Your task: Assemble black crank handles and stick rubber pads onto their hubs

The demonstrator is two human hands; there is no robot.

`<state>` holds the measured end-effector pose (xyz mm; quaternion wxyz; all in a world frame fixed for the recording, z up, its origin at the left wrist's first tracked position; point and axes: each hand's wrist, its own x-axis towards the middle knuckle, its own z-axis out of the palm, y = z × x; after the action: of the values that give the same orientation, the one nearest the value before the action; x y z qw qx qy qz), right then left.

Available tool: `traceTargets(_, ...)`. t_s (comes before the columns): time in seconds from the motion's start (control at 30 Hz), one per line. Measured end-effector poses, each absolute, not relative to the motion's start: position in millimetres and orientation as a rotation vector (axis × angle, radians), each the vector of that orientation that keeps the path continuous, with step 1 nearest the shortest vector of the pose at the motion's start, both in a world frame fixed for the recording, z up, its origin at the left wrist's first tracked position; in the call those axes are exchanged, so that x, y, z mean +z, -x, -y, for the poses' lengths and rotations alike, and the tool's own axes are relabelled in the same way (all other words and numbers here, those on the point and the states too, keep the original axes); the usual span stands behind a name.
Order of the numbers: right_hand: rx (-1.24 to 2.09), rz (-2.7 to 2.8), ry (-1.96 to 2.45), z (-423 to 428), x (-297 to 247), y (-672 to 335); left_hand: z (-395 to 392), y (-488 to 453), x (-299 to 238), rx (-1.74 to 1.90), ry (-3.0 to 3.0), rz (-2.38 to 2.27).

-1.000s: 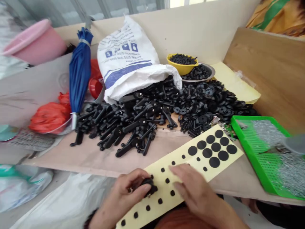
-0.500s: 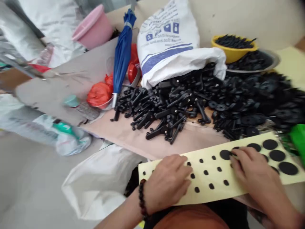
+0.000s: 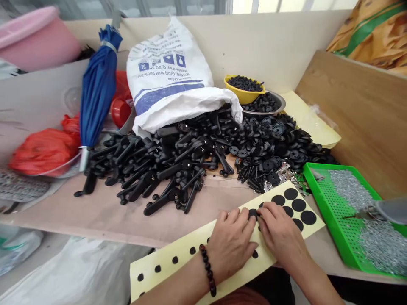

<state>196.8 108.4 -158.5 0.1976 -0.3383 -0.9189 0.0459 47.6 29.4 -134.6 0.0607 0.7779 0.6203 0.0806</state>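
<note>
A pale yellow backing sheet (image 3: 178, 279) lies slanted at the table's front edge, with small black dots on its left part and larger black round pads (image 3: 299, 205) towards the right end. My left hand (image 3: 232, 241), with a dark bead bracelet (image 3: 208, 271) on the wrist, rests on the sheet, fingers stretched out and thumb apart. Its fingertips reach one round black pad (image 3: 252, 213). At that pad's right edge, my right hand (image 3: 280, 228) pinches with thumb and forefinger. The fingers partly cover what lies between them.
Black plastic handle-like parts (image 3: 165, 169) lie heaped behind the sheet, below a white printed sack (image 3: 171, 63). A yellow bowl (image 3: 241, 93) holds small black pieces. To the right stands a green tray (image 3: 330, 220) of small metal parts, a pointed tool (image 3: 381, 209) over it. A blue umbrella (image 3: 98, 89) leans left.
The view has swung to the right, bringing the green tray into sight. My left hand has moved along the sheet up to my right hand. The sheet now slants more steeply.
</note>
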Motion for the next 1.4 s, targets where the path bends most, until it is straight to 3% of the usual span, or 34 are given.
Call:
traceTargets(0.13,0.324,2.508,0.924,-109.9,-157.1,-197.0,-30.6,-48.7,-131.8,0.236,-2.330,-1.873)
traceTargets(0.4,0.138,2.558,0.964,-113.9,-157.5,-190.8,-30.3,-48.3,-129.1,0.239,-2.317,-1.861)
traceTargets(0.7,0.571,2.412,0.872,-107.8,-151.7,-191.9,-25.7,-49.1,-134.0,0.275,-2.301,-1.842)
traceTargets(0.87,0.651,2.392,0.820,-106.9,-150.6,-197.2,-18.7,-30.6,-130.3,0.504,-2.269,-1.795)
traceTargets(1.0,0.756,2.448,0.796,-109.0,-149.8,-206.4,-17.6,10.3,-123.8,0.710,-2.184,-2.275)
traceTargets(1.1,0.829,2.471,0.807,-110.8,-150.0,-212.1,-22.6,35.3,-119.8,0.512,-2.123,-2.614)
traceTargets(1.2,0.870,2.450,0.845,-112.1,-151.5,-214.3,-27.0,42.2,-119.9,0.286,-2.106,-2.733)
traceTargets(1.4,0.987,2.354,0.890,-113.0,-153.1,-213.0,-19.8,41.3,-126.8,0.230,-2.038,-2.860)
